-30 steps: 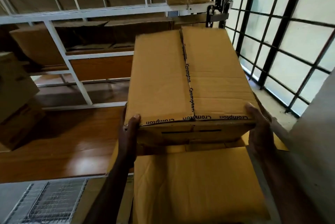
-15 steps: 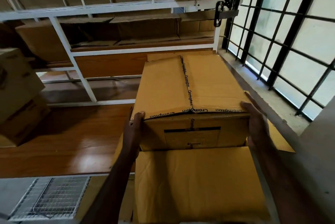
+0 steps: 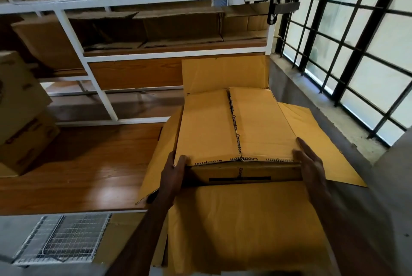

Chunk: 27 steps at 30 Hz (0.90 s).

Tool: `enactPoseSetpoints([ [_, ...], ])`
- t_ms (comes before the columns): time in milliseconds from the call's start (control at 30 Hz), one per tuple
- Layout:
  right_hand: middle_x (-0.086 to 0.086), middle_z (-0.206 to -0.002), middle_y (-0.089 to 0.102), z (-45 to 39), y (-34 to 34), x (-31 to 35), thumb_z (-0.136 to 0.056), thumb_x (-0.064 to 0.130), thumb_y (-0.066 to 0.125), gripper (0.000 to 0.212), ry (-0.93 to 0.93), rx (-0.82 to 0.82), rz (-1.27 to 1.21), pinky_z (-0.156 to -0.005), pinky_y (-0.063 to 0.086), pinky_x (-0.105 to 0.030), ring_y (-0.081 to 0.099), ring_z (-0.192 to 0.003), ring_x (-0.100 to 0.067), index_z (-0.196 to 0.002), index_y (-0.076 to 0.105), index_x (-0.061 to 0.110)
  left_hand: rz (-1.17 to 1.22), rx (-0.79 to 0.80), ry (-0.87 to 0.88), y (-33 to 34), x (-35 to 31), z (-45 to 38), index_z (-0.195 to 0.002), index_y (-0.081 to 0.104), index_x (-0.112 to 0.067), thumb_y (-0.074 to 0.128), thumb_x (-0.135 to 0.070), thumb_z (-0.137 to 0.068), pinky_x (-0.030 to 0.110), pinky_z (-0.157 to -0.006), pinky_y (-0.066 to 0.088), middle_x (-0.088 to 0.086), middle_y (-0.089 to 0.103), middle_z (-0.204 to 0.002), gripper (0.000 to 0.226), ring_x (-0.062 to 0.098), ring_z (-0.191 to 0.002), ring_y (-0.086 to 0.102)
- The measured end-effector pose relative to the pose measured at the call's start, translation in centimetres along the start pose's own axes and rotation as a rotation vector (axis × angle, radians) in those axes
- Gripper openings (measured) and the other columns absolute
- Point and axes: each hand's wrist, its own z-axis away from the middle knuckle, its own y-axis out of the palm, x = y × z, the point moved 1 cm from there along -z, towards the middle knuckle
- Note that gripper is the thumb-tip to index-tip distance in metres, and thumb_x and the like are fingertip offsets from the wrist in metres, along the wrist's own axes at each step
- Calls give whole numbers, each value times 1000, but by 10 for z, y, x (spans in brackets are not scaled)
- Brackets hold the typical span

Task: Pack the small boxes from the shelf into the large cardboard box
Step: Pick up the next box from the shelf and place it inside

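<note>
cardboard, stiff and boxy: the small box (image 3: 236, 128) sits partway down in the large box (image 3: 245, 226), flaps splayed around it. left hand (image 3: 172, 173) and right hand (image 3: 308, 162) clamp its near corners, thumbs on top. it looks fairly heavy for its size; best held low at opposite sides, as taped seams may give.

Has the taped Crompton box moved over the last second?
Yes. The Crompton box has come down, from level with the white shelf frame into the large cardboard box.
</note>
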Motion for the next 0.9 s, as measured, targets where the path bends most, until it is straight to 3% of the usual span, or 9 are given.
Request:
enactPoseSetpoints([
  [133,9,-159,50,3,-3,0,-100,42,66,45,-9,-8,51,-115,43,-50,46,-139,-23,-144,60,51,-58,-4,-3,-4,0,7,-136,57,-39,54,-44,-111,44,-93,60,-11,68,-122,25,18,-112,68],
  [333,1,-156,52,12,0,6,-104,36,63,44,-16,-69,115,-96,44,-41,50,-121,-20,-148,59,43,-114,-13,-1,-5,-3,10,-136,55,-31,54,-45,-112,30,-79,52,-8,66,-124,27,9,-105,64],
  [433,-2,-157,51,16,0,7,-106,34,61,45,-17,-84,132,-92,42,-40,49,-118,-20,-150,57,39,-147,2,-29,-7,1,4,-152,54,-23,54,-66,-99,36,-88,55,-1,64,-139,68,20,-118,66],
  [533,-4,-157,50,17,0,7,-106,35,60,46,-17,-88,159,-93,43,-41,47,-116,-20,-152,56,39,-169,13,7,-10,6,1,-148,58,-24,50,-78,-85,44,-95,58,1,68,-135,84,21,-116,66],
  [633,-4,-159,48,17,-1,6,-107,38,59,46,-10,-86,193,-94,46,-45,49,-118,-23,-152,54,42,-147,30,6,-12,6,-1,-137,62,-27,49,-80,-80,54,-102,58,-2,70,-126,79,21,-114,68],
  [733,-11,-156,51,18,-2,3,-108,42,56,46,-18,-68,263,-96,52,-54,57,-123,-36,-154,51,43,-152,51,15,-12,1,3,-128,64,-32,50,-79,-79,56,-103,57,-3,72,-122,70,22,-114,69],
  [800,-18,-150,57,21,0,7,-107,39,59,49,-60,-105,363,-96,54,-54,60,-123,-42,-155,51,32,-203,56,71,-12,-5,5,-139,60,-32,55,-72,-88,53,-108,55,-2,70,-134,66,25,-124,67],
  [900,-24,-145,61,32,14,21,-99,27,72,55,-245,-243,639,-99,54,-57,61,-127,-47,-150,57,15,-413,61,223,-11,-16,4,-169,33,-25,61,-55,-105,48,-122,44,0,43,-169,76,25,-149,48],
])
